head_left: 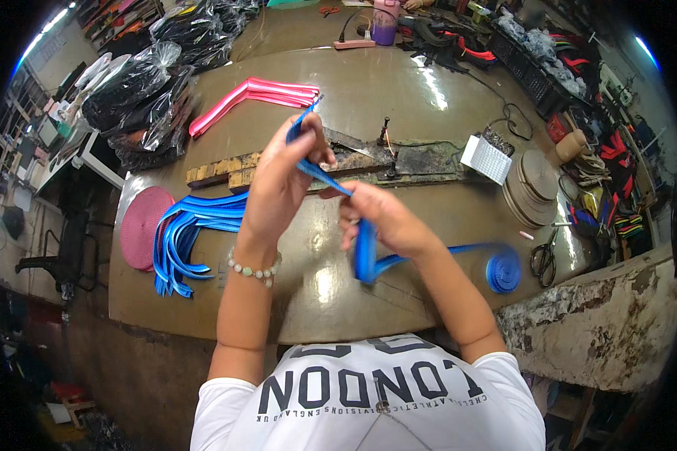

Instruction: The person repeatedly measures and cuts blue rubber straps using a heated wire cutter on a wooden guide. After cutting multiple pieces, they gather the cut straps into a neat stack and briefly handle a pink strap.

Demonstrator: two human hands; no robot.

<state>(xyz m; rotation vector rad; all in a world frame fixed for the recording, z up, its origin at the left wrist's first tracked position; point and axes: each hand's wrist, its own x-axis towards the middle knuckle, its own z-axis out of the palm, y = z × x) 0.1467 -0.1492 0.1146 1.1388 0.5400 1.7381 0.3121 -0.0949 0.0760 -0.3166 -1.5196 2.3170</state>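
Note:
A blue webbing strap (365, 252) runs through both of my hands above the table. My left hand (287, 169) is closed on it near its end, which sticks up past the fingers. Lower and to the right, my right hand (387, 218) pinches the same strap, and the stretch between the hands is taut. Below the right hand the strap hangs in a blurred loop, then trails right toward a blue webbing roll (503, 271) on the table. Left of my left forearm lies a bundle of cut blue straps (184, 229), partly over a dusty-pink webbing roll (139, 229).
Beyond my hands, a worn wooden bar (218, 171) joins a dark metal base (429, 161) with upright posts. Folded pink-and-white straps (256, 96) lie farther back. At right are black scissors (544, 259), beige webbing rolls (530, 192) and a white gridded object (487, 159). Plastic-wrapped bundles (143, 105) stand at left.

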